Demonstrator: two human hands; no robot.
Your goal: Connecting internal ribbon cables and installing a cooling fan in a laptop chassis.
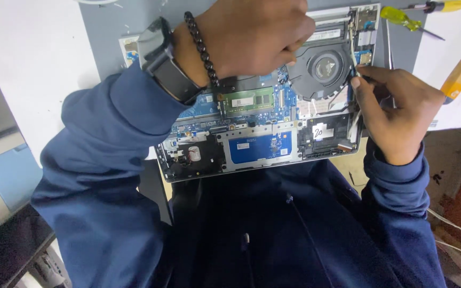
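Pinching the thin white cable [353, 53] at the opened grey laptop's [262, 133] right edge with my right hand [396, 112], my left hand [252, 34] fisted above the round black fan [324, 68], I judge it needs gentle freeing next.

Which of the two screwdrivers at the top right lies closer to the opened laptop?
The green-handled screwdriver, lying just beside the laptop's top right corner; the yellow-handled screwdriver lies farther right.

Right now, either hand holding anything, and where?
Right hand pinches a thin white cable at the laptop's right edge, near its lower end. Left hand is fisted by the fan; contents hidden.
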